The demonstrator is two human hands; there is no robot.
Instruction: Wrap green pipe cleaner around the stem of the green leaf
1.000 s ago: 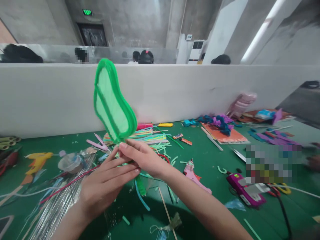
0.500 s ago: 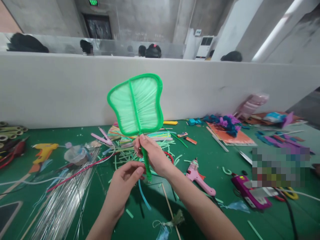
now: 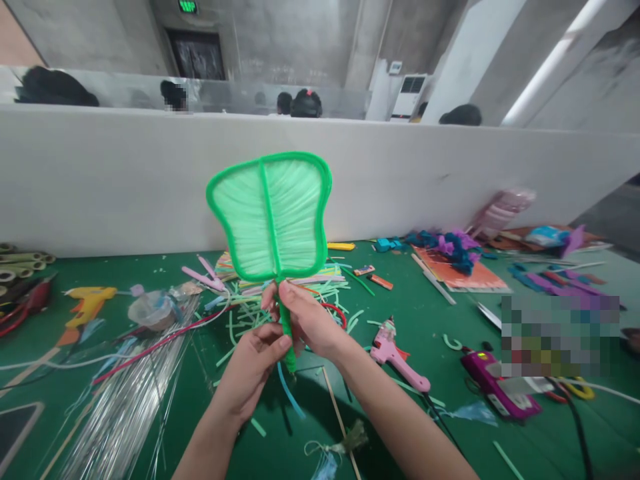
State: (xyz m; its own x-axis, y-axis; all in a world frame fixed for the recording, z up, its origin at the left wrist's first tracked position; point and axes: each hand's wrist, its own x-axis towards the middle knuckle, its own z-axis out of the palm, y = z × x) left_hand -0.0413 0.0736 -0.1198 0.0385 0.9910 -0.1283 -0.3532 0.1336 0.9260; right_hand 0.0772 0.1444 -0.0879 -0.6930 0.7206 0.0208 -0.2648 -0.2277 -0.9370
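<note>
I hold a green fan-shaped craft piece (image 3: 273, 217) upright over the green table (image 3: 425, 320). It has a bright green rim, a pale mesh face and a green stem (image 3: 287, 333). My right hand (image 3: 307, 320) pinches the stem just under the fan's base. Lower down, the fingers of my left hand (image 3: 255, 370) are closed around the bottom of the same stem. The flat face of the fan is turned toward me.
Coloured straw strips (image 3: 280, 280) lie behind the fan. A yellow glue gun (image 3: 87, 301) and silver wires (image 3: 120, 413) are at left, a pink glue gun (image 3: 397, 353) and a purple tool (image 3: 493, 383) at right. A white partition (image 3: 100, 180) backs the table.
The fan has turned from edge-on to face-on. My left hand let go, dropped, then closed on the stem's lower end. The fan sits slightly lower and further left than half a second ago.
</note>
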